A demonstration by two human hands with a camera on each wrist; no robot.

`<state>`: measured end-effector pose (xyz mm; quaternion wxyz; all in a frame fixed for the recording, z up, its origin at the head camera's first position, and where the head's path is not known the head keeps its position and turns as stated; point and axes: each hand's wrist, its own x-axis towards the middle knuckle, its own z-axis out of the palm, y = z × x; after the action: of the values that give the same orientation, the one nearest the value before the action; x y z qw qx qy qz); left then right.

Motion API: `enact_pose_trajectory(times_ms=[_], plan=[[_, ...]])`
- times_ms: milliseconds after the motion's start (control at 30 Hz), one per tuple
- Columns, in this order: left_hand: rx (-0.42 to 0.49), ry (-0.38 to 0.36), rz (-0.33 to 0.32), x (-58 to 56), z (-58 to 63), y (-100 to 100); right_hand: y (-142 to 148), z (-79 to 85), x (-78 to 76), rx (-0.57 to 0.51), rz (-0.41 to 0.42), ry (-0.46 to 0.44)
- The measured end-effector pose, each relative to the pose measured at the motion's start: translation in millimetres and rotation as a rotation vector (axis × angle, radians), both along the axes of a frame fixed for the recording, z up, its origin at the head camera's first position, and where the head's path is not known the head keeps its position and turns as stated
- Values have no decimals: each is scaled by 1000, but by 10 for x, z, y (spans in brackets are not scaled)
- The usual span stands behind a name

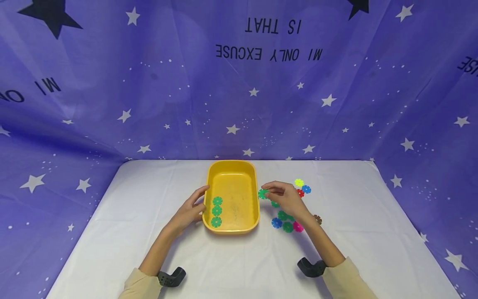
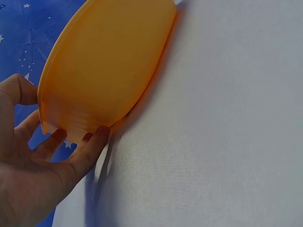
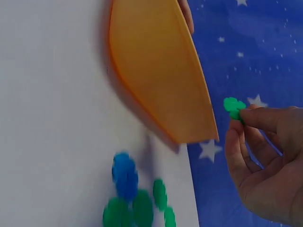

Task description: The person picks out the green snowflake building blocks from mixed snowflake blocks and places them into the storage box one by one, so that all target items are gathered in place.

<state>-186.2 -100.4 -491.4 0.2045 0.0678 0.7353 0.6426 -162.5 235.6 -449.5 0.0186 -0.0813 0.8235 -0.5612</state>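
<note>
Between its thumb and fingers my right hand (image 1: 287, 201) pinches a green notched plastic disc (image 1: 263, 194), just off the right rim of a yellow tray (image 1: 231, 231). The right wrist view shows this green disc (image 3: 234, 107) at the fingertips, apart from the tray. My left hand (image 1: 188, 214) rests its fingers against the tray's left side; in the left wrist view the fingertips of this hand (image 2: 52, 161) touch the tray's outer wall (image 2: 104, 61). Inside the tray, three green discs (image 1: 216, 210) lie in a column along the left wall.
Right of the tray, loose discs lie on the white table (image 1: 358, 232): several green (image 1: 288, 227), blue ones (image 1: 276, 223), a pink one (image 1: 298, 226), a red one (image 1: 300, 193), a yellow one (image 1: 299, 182) and a brown one (image 1: 318, 219). A purple starry cloth (image 1: 209, 104) hangs behind.
</note>
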Motion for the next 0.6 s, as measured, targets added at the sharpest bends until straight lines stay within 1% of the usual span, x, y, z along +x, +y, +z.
enact_pose_trajectory(times_ms=[200,333,433,600], plan=[[-3,-1,1,4,-6,0,-372,48,-106,-57,46,-15],[-5,3,2,3,-14,-8,-587,33,-181,-61,59,-17],[-1,6,0,5,-11,-11,-745,15,-229,-43,54,-29],[8,1,-9,-3,2,-10,-983,-17,-298,26,36,-55]])
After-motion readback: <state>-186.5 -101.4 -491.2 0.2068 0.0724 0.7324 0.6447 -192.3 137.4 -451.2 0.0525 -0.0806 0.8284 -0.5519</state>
